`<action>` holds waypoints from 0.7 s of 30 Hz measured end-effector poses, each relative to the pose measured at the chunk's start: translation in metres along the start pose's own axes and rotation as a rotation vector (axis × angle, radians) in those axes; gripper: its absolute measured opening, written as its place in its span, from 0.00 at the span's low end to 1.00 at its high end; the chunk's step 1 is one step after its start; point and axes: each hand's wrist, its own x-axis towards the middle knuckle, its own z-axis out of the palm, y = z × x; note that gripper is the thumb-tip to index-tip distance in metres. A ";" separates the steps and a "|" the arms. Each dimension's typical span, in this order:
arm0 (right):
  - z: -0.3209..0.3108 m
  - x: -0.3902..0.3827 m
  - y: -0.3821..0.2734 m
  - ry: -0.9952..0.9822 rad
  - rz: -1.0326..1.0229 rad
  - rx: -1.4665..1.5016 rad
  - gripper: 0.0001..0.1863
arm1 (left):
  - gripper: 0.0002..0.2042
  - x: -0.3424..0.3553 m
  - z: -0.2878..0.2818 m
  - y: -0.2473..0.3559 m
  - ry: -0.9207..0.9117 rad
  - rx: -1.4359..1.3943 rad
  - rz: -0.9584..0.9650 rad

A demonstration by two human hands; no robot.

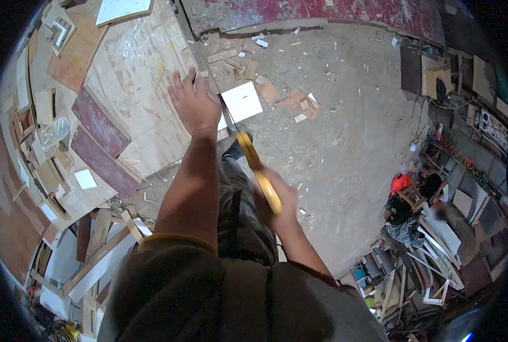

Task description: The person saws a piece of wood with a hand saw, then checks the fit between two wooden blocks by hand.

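My left hand (197, 102) rests with fingers spread on a pale, scuffed wooden board (134, 85), at its right edge. My right hand (279, 199) grips the yellow handle of a hand saw (248, 148), whose thin blade points up toward the board's edge just right of my left hand. A white square panel (242, 102) lies just beyond the blade, apparently lower down on the floor; whether the blade touches it I cannot tell. Two maroon boards (100, 117) lie on the wooden surface to the left.
The concrete floor (351, 142) holds scattered offcuts. Piles of wood scraps (94, 256) lie at the lower left. At the right are people (405, 228) beside stacked boards, coiled hose and clutter (459, 154). A long maroon surface (322, 17) runs along the top.
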 end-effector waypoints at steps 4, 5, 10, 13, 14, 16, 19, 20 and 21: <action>-0.005 -0.015 -0.012 0.022 -0.226 -0.122 0.22 | 0.09 0.002 0.001 -0.002 0.005 -0.022 -0.006; -0.003 -0.026 -0.013 0.011 -0.217 -0.117 0.22 | 0.10 0.000 -0.005 -0.006 -0.010 -0.018 -0.030; -0.005 -0.015 -0.010 0.051 -0.239 -0.164 0.23 | 0.10 -0.011 -0.006 0.005 -0.007 -0.031 0.042; -0.003 -0.019 -0.012 0.042 -0.218 -0.151 0.23 | 0.09 -0.002 0.001 -0.004 0.009 -0.027 0.012; -0.002 -0.032 -0.011 0.058 -0.235 -0.151 0.23 | 0.09 -0.004 -0.006 -0.007 -0.010 -0.022 0.006; -0.003 -0.018 -0.010 0.029 -0.247 -0.234 0.21 | 0.09 0.003 -0.004 -0.004 -0.013 -0.031 -0.008; 0.015 0.024 -0.016 0.052 -0.134 -0.129 0.20 | 0.05 0.011 -0.001 0.000 0.000 -0.039 0.006; 0.011 0.015 -0.017 0.106 -0.254 -0.152 0.20 | 0.06 0.009 -0.001 0.005 -0.018 -0.043 -0.007; 0.010 -0.004 -0.015 0.101 -0.245 -0.146 0.20 | 0.06 0.003 -0.004 -0.001 -0.049 -0.038 -0.024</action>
